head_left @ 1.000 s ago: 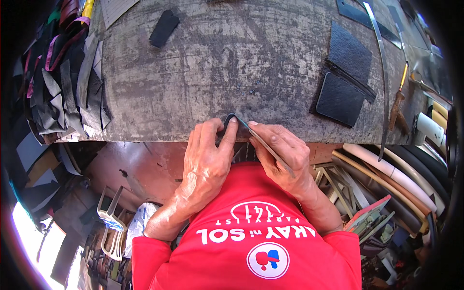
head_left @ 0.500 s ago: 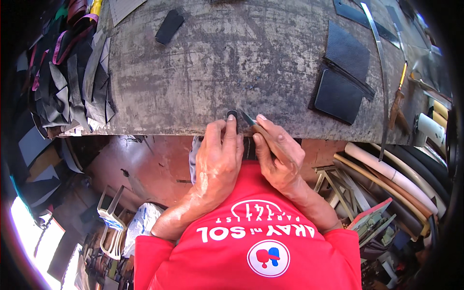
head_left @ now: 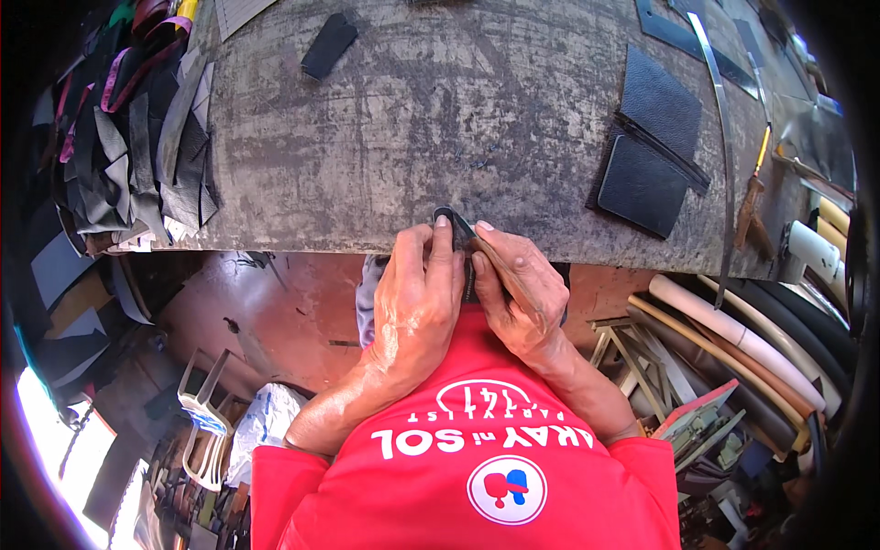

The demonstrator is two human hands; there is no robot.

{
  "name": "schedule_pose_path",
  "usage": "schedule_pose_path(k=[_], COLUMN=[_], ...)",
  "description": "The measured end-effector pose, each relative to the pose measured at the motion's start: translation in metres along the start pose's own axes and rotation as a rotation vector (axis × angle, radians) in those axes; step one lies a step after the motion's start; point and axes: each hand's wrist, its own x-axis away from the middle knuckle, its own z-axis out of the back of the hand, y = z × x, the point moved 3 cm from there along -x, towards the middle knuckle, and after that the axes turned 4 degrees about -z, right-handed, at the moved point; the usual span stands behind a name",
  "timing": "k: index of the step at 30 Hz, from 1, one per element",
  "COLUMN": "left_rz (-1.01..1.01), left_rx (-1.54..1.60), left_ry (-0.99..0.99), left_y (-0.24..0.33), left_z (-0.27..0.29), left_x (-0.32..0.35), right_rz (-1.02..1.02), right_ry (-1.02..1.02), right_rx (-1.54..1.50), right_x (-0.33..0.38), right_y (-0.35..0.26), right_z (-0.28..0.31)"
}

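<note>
I have a black strip (head_left: 441, 211) under my left fingers (head_left: 441, 247), at the near edge of the desk (head_left: 367, 165). My index lies straight along it, its tip pressed down just short of the rounded end; the rest are curled in below, and what they grip underneath is hidden. My right fingers (head_left: 510, 252) pinch a knife (head_left: 465, 225) between thumb and the others, its handle running back across my palm. Its blade slants in from my right, its point right by the strip's end; whether it is touching or just beside, I cannot quite tell.

I judge this piece to be partway through. The end past my fingertip already looks rounded, and a few tiny bits (head_left: 478, 164) lie on the desk ahead of my fingers, perhaps parings from it. With the blade at the edge and the strip pressed down, I would not call it finished. How much edge is left I cannot say, since my fingers cover most of the length.

Well apart from my fingers, other pieces lie untouched: a small black piece (head_left: 330, 46) far ahead to the left, two black panels (head_left: 643, 186) off to the right, and a heap of scraps (head_left: 142, 165) on the far left. Whether any of those is done or waiting, nothing here shows.
</note>
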Motion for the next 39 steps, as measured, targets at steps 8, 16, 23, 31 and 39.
schedule_pose_path(k=[8,16,23,31,39], left_rz=[0.016,-0.017,0.005,-0.004,-0.054], left_rx=[0.013,-0.06,-0.049,-0.057,-0.162], left_ry=[-0.024,-0.02,0.012,0.005,-0.014], left_y=[0.0,-0.002,-0.002,-0.003,-0.012], left_z=[-0.001,0.001,0.003,0.002,0.014], left_x=[0.0,0.002,0.004,0.004,0.005], right_rz=[-0.031,-0.005,-0.03,-0.013,-0.017], right_ry=[-0.046,0.012,-0.009,-0.053,-0.041], right_rx=[0.032,0.05,0.012,0.007,0.068], right_x=[-0.003,-0.01,-0.009,-0.01,-0.018], right_y=[-0.004,-0.002,0.001,0.002,0.0], right_z=[0.0,-0.01,0.001,0.002,-0.002])
